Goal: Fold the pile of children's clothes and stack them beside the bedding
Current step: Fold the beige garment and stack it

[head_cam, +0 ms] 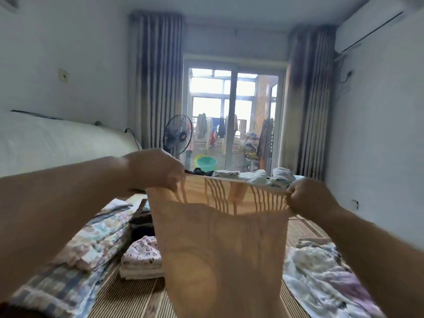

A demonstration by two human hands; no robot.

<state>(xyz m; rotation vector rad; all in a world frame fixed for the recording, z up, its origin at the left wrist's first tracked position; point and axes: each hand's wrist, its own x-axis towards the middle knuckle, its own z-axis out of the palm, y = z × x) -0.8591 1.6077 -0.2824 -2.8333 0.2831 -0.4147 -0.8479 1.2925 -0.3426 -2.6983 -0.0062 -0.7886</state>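
I hold up a thin orange-tan garment (220, 244) with a striped band along its top. My left hand (158, 168) pinches its upper left corner and my right hand (307, 193) pinches its upper right corner, stretching it flat in the air above the bed. It hangs down the middle of the view and hides the mat behind it. A small stack of folded clothes (142, 255), pink with dark prints on top, lies on the mat at the left. Folded floral and checked bedding (91, 246) lies left of that stack.
A striped mat (128, 299) covers the bed. Loose light clothing (321, 278) lies at the right. More folded clothes (252, 175) sit at the far end of the bed. A white headboard (57, 143), a standing fan (177, 135) and a glass balcony door (234, 120) stand beyond.
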